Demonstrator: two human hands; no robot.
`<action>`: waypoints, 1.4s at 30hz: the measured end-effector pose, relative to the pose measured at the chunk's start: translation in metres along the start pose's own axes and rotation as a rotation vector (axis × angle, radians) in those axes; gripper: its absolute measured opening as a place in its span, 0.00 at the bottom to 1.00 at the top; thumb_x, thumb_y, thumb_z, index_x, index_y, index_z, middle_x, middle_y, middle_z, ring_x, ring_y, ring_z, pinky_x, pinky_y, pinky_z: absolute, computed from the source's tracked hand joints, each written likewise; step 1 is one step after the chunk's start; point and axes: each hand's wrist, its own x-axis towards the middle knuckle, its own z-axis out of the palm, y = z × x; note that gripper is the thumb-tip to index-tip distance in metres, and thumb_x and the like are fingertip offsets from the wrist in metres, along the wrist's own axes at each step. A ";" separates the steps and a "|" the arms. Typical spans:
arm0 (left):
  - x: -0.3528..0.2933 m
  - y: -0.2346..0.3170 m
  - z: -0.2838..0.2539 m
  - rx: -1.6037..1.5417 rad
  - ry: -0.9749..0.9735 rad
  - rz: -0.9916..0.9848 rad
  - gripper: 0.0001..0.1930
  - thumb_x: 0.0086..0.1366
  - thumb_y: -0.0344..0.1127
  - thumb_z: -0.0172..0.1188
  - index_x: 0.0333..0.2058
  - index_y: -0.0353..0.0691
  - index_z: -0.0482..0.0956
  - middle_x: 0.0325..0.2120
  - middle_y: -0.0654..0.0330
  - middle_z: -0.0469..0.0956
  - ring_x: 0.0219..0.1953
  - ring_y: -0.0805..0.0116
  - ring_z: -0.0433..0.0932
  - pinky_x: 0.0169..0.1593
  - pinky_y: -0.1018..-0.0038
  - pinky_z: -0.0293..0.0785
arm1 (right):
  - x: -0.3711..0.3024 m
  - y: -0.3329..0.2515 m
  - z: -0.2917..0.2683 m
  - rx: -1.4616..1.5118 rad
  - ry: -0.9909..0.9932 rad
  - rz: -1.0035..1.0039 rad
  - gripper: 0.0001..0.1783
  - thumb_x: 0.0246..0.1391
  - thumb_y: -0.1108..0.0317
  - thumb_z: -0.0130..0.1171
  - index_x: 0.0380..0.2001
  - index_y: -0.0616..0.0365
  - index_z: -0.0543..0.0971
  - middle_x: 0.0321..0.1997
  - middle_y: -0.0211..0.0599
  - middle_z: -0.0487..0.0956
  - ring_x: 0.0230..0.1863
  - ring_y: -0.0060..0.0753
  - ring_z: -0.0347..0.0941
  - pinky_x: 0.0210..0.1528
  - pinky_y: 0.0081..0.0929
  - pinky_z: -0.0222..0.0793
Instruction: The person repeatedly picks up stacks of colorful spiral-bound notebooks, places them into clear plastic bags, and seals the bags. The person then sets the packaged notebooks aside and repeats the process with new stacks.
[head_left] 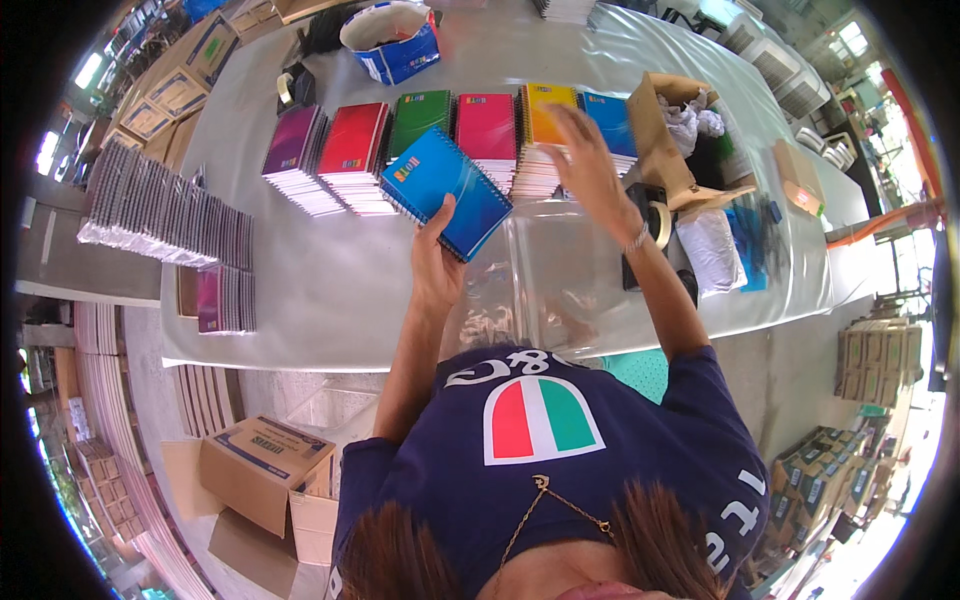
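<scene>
My left hand (437, 258) grips a blue spiral notebook (450, 195) by its lower edge, thumb on the cover, tilted in front of the stacks. My right hand (592, 175), slightly blurred, has its fingers stretched out over the yellow notebook stack (541, 96); I cannot tell whether it touches the stack. Beside that stand a blue stack (612, 120) on the right and a pink stack (486, 125) on the left. Further left are green (420, 108), red (352, 138) and purple (292, 142) stacks. The held notebook partly hides the green stack.
An open cardboard box (665, 150) with crumpled packing stands right of the row, near a black tape dispenser (640, 250). A blue-and-white container (392, 45) sits behind. Long rows of wrapped notebooks (165, 210) lie at the left. Clear plastic bags (495, 300) lie before me.
</scene>
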 end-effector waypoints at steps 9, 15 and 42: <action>0.010 -0.003 -0.022 0.077 -0.040 -0.087 0.26 0.66 0.44 0.59 0.55 0.32 0.67 0.49 0.52 0.75 0.50 0.62 0.77 0.53 0.65 0.76 | -0.002 0.047 -0.005 -0.082 -0.087 0.199 0.14 0.53 0.75 0.58 0.44 0.58 0.80 0.42 0.45 0.82 0.44 0.47 0.79 0.46 0.34 0.74; 0.003 0.006 -0.015 -0.153 -0.230 -0.216 0.43 0.64 0.68 0.48 0.60 0.31 0.62 0.53 0.50 0.72 0.54 0.59 0.75 0.56 0.61 0.74 | 0.008 -0.024 -0.028 0.778 0.115 0.172 0.12 0.56 0.80 0.55 0.40 0.57 0.82 0.45 0.37 0.83 0.46 0.38 0.80 0.48 0.31 0.74; -0.009 0.005 -0.078 -0.092 -0.042 -0.199 0.23 0.64 0.40 0.61 0.54 0.35 0.69 0.45 0.54 0.78 0.44 0.63 0.80 0.50 0.64 0.79 | 0.005 -0.086 0.042 0.475 -0.673 -0.223 0.16 0.53 0.73 0.58 0.47 0.57 0.79 0.49 0.42 0.79 0.48 0.44 0.76 0.56 0.37 0.69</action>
